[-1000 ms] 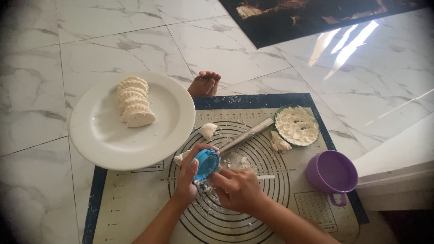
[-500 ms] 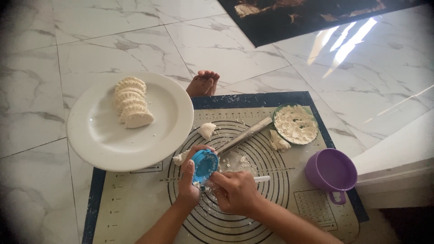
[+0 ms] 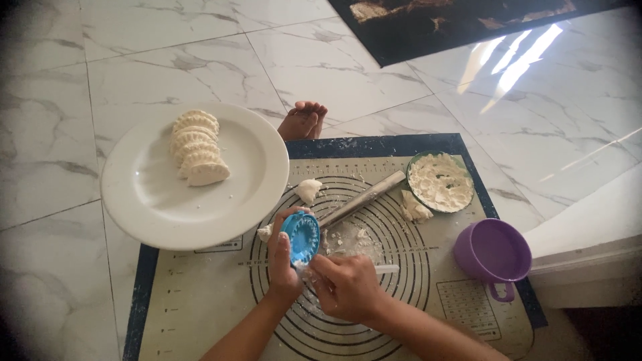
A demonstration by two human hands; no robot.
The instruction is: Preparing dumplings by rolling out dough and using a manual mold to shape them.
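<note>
Little is found changed since the earlier frame: the blue dumpling press [image 3: 300, 237] is kept upright, tilted slightly further; the left hand [image 3: 284, 264] is clasped round it; the right hand [image 3: 346, 287] is pinched at its lower edge, on what cannot be told; five shaped dumplings [image 3: 195, 148] are stacked on the white plate [image 3: 150, 207]; dough pieces [image 3: 308, 190], a rolling pin [image 3: 362, 198], a flour bowl [image 3: 441, 181] and a purple cup [image 3: 493, 253] are left on the pastry mat [image 3: 200, 301], so work is judged unfinished.
</note>
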